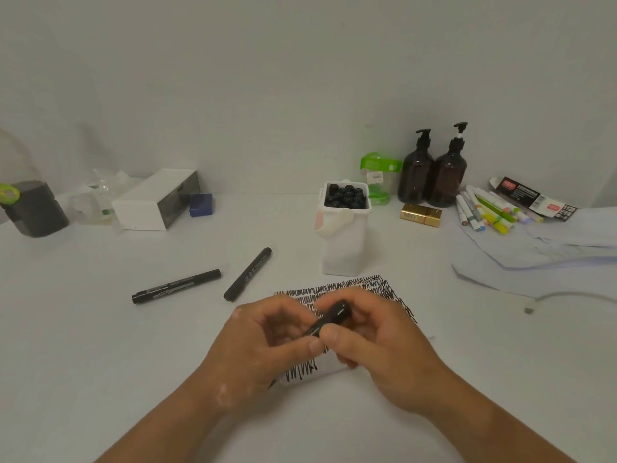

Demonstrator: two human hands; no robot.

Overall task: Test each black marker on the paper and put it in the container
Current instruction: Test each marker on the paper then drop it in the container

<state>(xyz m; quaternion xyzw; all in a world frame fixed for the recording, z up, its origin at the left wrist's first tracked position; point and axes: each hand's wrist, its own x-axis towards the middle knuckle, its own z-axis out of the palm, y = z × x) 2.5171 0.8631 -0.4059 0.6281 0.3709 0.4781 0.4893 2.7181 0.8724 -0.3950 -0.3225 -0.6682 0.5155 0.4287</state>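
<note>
Black marker (334, 316) is held above the paper (360, 285), tilted, its upper end pointing up and to the right. Left grip (263, 342) has its fingers curled round the lower part and its thumb pressed near the middle. Right grip (377, 339) has thumb and curled fingers closed round the upper end. Both grips are closed tight on the same marker, thumbs nearly touching. Cannot tell whether the cap is seated or pulled off.

The paper lies flat on the counter (100, 345) under the hands, covered in rows of black zigzag scribble.

Left of the paper are two loose black markers, lying apart from each other: the far-left marker (176, 286) and the nearer marker (247, 275), both angled.

Just behind the paper stands the white container (344, 242), upright and packed with black marker ends.

Along the back wall, left to right:
- dark grey tub (33, 212)
- white box (157, 202)
- small blue block (201, 204)
- green-lidded clear jar (379, 178)
- two amber pump bottles (430, 175), touching
- gold box (420, 215) in front of the bottles
- a heap of coloured markers (487, 212) on loose sheets (534, 255) at far right
</note>
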